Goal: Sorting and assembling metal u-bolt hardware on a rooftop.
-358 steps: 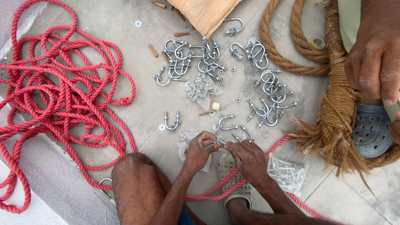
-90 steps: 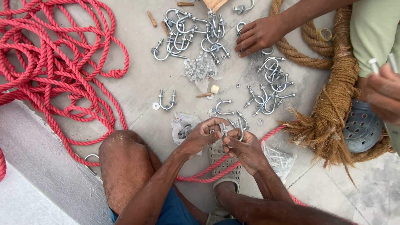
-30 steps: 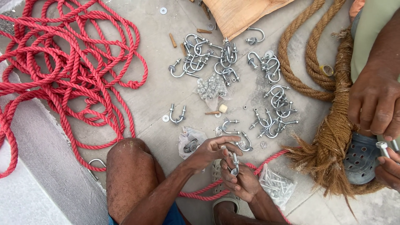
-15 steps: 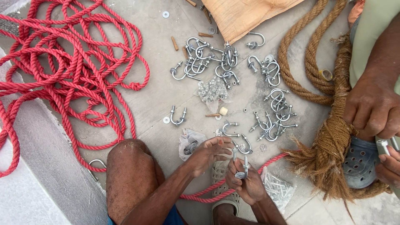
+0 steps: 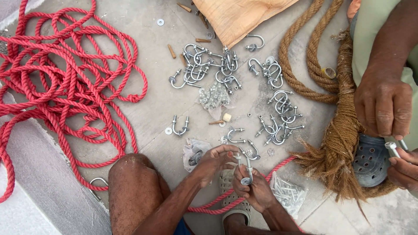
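Observation:
My right hand grips a metal U-bolt, holding it upright by its bend with the threaded legs pointing away from me. My left hand has its fingertips pinched at the top of one leg, on a small part too small to identify. Both hands sit above my sandalled foot and beside my bare knee. Several more U-bolts lie scattered on the concrete floor just beyond my hands, and a single one lies to the left.
A tangled red rope covers the left floor, one strand passing under my foot. A thick brown fibre rope curves at right. Another person's hands hold a bolt at far right. Plastic bags of hardware and a brown sack lie nearby.
My right hand has turned the U-bolt upright and my left hand has come in to pinch the top of its leg. The other person's hands have shifted little.

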